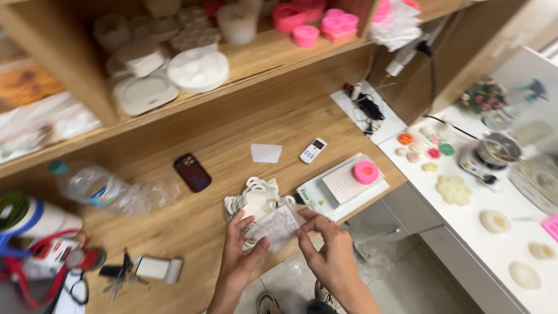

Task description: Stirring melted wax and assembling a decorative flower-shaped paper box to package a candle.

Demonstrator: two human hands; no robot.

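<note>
My left hand [239, 250] and my right hand [326, 249] both grip a clear plastic bag [278, 225] with a pale printed pattern, held at the front edge of a wooden desk [192, 227]. Just behind the bag lies a white flower-shaped mould [256, 197] with scalloped edges, touching the fingertips of my left hand. My right thumb and fingers pinch the bag's right edge.
A white scale [343, 186] with a pink round mould [366, 172] stands to the right. A dark phone [192, 172], white card [266, 153], remote [313, 150] and water bottle [96, 187] lie behind. Keys [122, 273] sit left. Shelves above hold white and pink moulds. A white counter [500, 232] carries small cast shapes.
</note>
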